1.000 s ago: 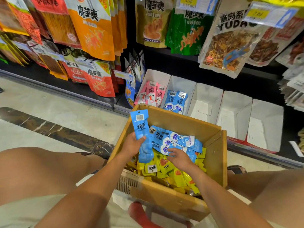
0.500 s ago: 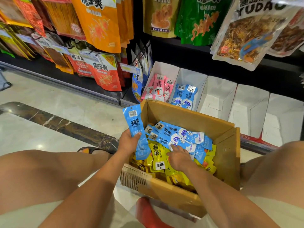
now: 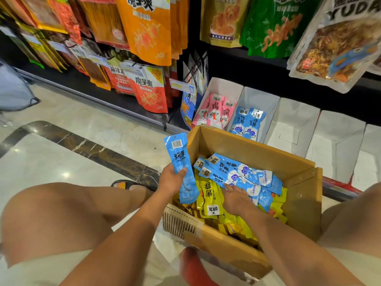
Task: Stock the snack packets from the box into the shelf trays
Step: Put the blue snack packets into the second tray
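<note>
the left hand (image 3: 172,179) curls round a blue packet (image 3: 181,159); fingers of the right hand (image 3: 234,198) sink among packets (image 3: 245,174) in the box (image 3: 247,147), grip unreadable.

Hanging orange bag (image 3: 148,27), marble floor (image 3: 61,124)

Open white trays (image 3: 292,129) sit under hanging bags (image 3: 338,48).

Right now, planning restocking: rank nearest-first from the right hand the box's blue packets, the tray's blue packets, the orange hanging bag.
1. Box's blue packets, under the right hand.
2. Tray's blue packets, behind the box.
3. Orange hanging bag, upper left.
</note>
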`<action>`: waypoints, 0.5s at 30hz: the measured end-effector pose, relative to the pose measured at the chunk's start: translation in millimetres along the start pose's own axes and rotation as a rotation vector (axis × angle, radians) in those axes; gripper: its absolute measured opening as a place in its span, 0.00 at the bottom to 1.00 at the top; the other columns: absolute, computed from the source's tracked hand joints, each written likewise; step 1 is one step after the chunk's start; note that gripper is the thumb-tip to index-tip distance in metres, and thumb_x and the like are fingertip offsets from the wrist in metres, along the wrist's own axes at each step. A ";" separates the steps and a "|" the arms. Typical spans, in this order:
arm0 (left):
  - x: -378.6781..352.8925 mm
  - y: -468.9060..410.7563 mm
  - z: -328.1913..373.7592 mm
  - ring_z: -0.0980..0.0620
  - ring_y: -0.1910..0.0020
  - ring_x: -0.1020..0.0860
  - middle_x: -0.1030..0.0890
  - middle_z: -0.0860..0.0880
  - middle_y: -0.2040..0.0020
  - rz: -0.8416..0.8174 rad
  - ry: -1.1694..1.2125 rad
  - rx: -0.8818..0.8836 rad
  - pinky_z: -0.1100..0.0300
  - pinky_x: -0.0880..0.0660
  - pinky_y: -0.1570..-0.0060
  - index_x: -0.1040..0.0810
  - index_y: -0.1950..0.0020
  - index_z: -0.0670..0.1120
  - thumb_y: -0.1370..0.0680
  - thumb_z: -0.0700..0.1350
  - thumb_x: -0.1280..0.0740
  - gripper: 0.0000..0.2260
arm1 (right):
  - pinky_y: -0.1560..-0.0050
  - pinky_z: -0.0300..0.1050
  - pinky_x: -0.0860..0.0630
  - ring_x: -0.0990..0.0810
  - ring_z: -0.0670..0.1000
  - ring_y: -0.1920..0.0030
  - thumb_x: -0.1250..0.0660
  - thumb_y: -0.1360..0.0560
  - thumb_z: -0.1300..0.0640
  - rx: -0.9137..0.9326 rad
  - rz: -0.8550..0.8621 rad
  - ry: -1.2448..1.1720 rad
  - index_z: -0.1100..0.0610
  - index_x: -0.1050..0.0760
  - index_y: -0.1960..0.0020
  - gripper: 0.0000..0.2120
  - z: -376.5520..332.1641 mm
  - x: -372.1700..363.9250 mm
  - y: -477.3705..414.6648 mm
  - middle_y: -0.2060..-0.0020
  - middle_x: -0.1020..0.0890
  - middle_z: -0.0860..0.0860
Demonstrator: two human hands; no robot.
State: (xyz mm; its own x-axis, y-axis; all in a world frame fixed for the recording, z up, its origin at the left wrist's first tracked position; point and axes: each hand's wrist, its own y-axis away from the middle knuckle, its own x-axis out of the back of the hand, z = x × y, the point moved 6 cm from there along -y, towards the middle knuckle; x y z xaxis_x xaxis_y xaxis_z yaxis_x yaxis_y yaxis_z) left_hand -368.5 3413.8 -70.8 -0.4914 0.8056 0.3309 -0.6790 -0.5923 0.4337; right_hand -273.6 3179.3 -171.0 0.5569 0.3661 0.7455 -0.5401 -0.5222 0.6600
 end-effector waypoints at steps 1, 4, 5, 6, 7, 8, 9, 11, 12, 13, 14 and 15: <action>0.6 -0.2 -0.2 0.46 0.45 0.18 0.18 0.50 0.46 0.001 -0.007 0.000 0.47 0.20 0.44 0.20 0.41 0.49 0.17 0.43 0.32 0.06 | 0.22 0.61 0.48 0.49 0.58 0.20 0.39 0.20 0.53 -0.002 0.011 -0.016 0.55 0.45 0.19 0.31 -1.1 2.4 0.4 0.19 0.49 0.50; 0.3 -0.8 0.2 0.46 0.45 0.18 0.17 0.51 0.46 -0.003 -0.018 0.002 0.45 0.20 0.43 0.21 0.43 0.52 0.18 0.45 0.31 0.05 | 0.23 0.59 0.44 0.44 0.56 0.21 0.39 0.21 0.54 -0.008 0.083 -0.082 0.57 0.43 0.21 0.31 -3.7 12.0 5.0 0.20 0.43 0.51; -1.0 -1.2 1.4 0.46 0.45 0.18 0.17 0.51 0.47 -0.007 -0.015 0.003 0.45 0.20 0.43 0.21 0.43 0.52 0.18 0.45 0.31 0.05 | 0.24 0.58 0.42 0.42 0.56 0.22 0.39 0.21 0.54 -0.011 0.110 -0.107 0.57 0.41 0.21 0.30 -3.1 17.4 7.3 0.21 0.41 0.51; -2.6 -1.2 3.2 0.46 0.45 0.18 0.18 0.50 0.47 -0.010 -0.010 0.005 0.46 0.20 0.44 0.21 0.43 0.52 0.18 0.44 0.31 0.05 | 0.25 0.57 0.41 0.40 0.55 0.23 0.38 0.22 0.54 -0.019 0.129 -0.135 0.56 0.39 0.22 0.29 -1.5 22.8 9.3 0.22 0.39 0.51; -4.2 -1.1 5.6 0.46 0.46 0.18 0.18 0.50 0.47 -0.014 -0.006 0.005 0.48 0.21 0.44 0.21 0.43 0.51 0.17 0.44 0.31 0.05 | 0.26 0.56 0.39 0.37 0.55 0.25 0.37 0.22 0.53 -0.027 0.144 -0.164 0.56 0.37 0.24 0.28 0.3 29.0 12.6 0.23 0.36 0.51; -6.1 -0.9 8.7 0.46 0.46 0.19 0.18 0.50 0.47 -0.019 -0.009 0.002 0.48 0.21 0.45 0.20 0.42 0.50 0.17 0.43 0.32 0.05 | 0.28 0.55 0.37 0.35 0.55 0.26 0.36 0.22 0.53 -0.037 0.160 -0.198 0.56 0.36 0.25 0.27 2.9 36.3 16.4 0.25 0.34 0.51; -8.6 -1.3 11.5 0.45 0.45 0.19 0.18 0.49 0.47 -0.027 -0.017 -0.004 0.48 0.21 0.45 0.20 0.41 0.49 0.17 0.43 0.32 0.06 | 0.29 0.53 0.35 0.33 0.56 0.27 0.36 0.22 0.53 -0.042 0.180 -0.232 0.56 0.34 0.26 0.26 6.0 43.5 19.5 0.26 0.31 0.52; -14.2 -1.0 20.0 0.44 0.44 0.19 0.17 0.48 0.44 -0.048 -0.045 -0.017 0.47 0.21 0.44 0.19 0.38 0.47 0.18 0.43 0.31 0.09 | 0.31 0.52 0.32 0.31 0.57 0.28 0.37 0.21 0.52 -0.047 0.222 -0.319 0.56 0.34 0.26 0.24 12.2 58.6 26.5 0.27 0.30 0.53; -17.0 -1.1 26.1 0.44 0.43 0.18 0.17 0.47 0.42 -0.059 -0.056 -0.023 0.47 0.21 0.44 0.19 0.36 0.46 0.18 0.44 0.31 0.11 | 0.30 0.51 0.32 0.30 0.57 0.28 0.37 0.20 0.52 -0.052 0.236 -0.382 0.56 0.34 0.25 0.24 15.6 66.4 30.4 0.26 0.31 0.53; -19.6 -1.6 33.5 0.44 0.43 0.18 0.16 0.46 0.41 -0.069 -0.064 -0.028 0.46 0.20 0.44 0.19 0.35 0.46 0.18 0.44 0.31 0.12 | 0.29 0.51 0.33 0.31 0.56 0.27 0.37 0.19 0.52 -0.052 0.255 -0.453 0.56 0.33 0.24 0.24 18.2 75.6 35.6 0.25 0.32 0.53; -22.1 -2.8 43.1 0.44 0.44 0.18 0.16 0.46 0.40 -0.080 -0.069 -0.041 0.45 0.20 0.43 0.19 0.35 0.46 0.18 0.44 0.30 0.12 | 0.28 0.51 0.33 0.30 0.56 0.27 0.36 0.19 0.52 -0.051 0.271 -0.532 0.56 0.33 0.24 0.24 21.7 84.7 40.4 0.24 0.32 0.52; -24.6 -4.4 54.9 0.44 0.44 0.17 0.16 0.45 0.40 -0.093 -0.070 -0.060 0.44 0.20 0.43 0.19 0.35 0.46 0.18 0.44 0.30 0.12 | 0.28 0.49 0.33 0.29 0.55 0.28 0.36 0.18 0.53 -0.046 0.291 -0.611 0.56 0.32 0.25 0.23 25.0 95.9 46.1 0.25 0.32 0.52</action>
State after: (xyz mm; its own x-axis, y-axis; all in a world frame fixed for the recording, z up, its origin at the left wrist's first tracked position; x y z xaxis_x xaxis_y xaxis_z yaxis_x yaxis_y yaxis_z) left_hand -323.4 3395.9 -34.9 -0.3864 0.8532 0.3504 -0.7525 -0.5113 0.4151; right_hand -229.4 3171.1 -71.4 0.6339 -0.2923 0.7161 -0.7408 -0.4954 0.4536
